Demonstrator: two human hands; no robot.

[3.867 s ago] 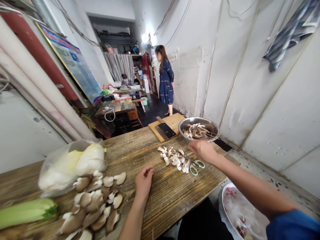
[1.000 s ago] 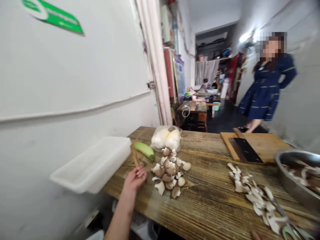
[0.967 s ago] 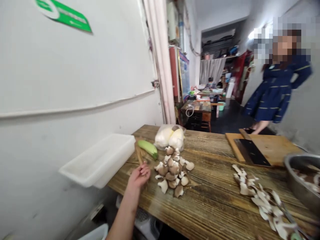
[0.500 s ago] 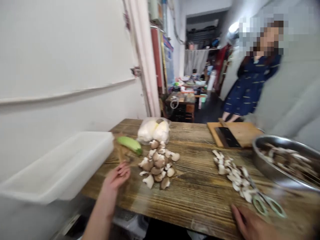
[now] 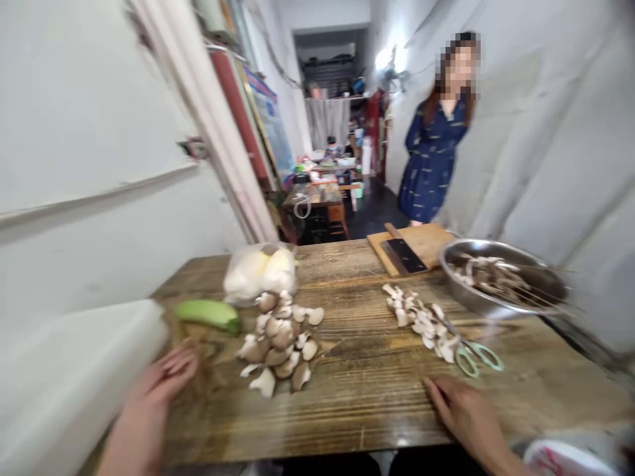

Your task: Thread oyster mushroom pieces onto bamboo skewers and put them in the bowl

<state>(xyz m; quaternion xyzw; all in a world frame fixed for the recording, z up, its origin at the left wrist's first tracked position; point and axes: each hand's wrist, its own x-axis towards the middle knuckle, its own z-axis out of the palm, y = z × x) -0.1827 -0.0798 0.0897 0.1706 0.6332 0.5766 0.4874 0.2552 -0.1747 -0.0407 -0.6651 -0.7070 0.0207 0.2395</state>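
Observation:
My left hand [image 5: 173,370] is at the left edge of the table, beside a white plastic tub [image 5: 149,337]. Its fingers are curled together. Blurred brown, thin shapes lie by the fingertips, and I cannot make out whether the hand holds any. Near it lie a green squash-like vegetable [image 5: 206,313] and a pile of oyster mushrooms [image 5: 278,340]. My right hand [image 5: 461,406] rests on the table at the front right, fingers curled under, nothing visible in them. Beyond it lie green-handled scissors [image 5: 479,359], touching a row of mushroom pieces [image 5: 419,317].
A bag of pale mushrooms [image 5: 260,271] sits behind the pile. At the right stand a cleaver [image 5: 404,256] on a cutting board [image 5: 431,241] and a steel basin [image 5: 476,301] with mushroom strips and thin sticks. A person in a blue dress [image 5: 431,155] stands behind the table.
My view has swung right, so the table's things appear further left. The hands keep about the same places on the table. A white container now shows at the lower right.

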